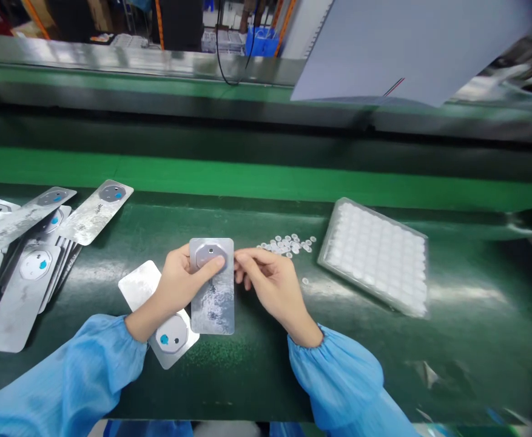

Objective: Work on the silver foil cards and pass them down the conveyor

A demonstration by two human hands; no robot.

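Note:
My left hand (181, 285) grips a grey metal plate (212, 297) held upright over the green belt, its thumb pressed on the octagonal pad near the plate's top. My right hand (270, 280) is beside the plate's right edge, fingers pinched together at the edge; whether they hold anything is too small to see. A second plate (170, 337) with a white octagonal pad and a blue dot lies flat under my left wrist. Small white discs (288, 244) lie scattered just beyond my right hand.
A pile of similar metal plates (29, 255) lies fanned out at the left. A clear plastic tray (377, 255) of white parts sits tilted at the right. A grey sheet (406, 42) hangs over the far side of the green belt (266, 176).

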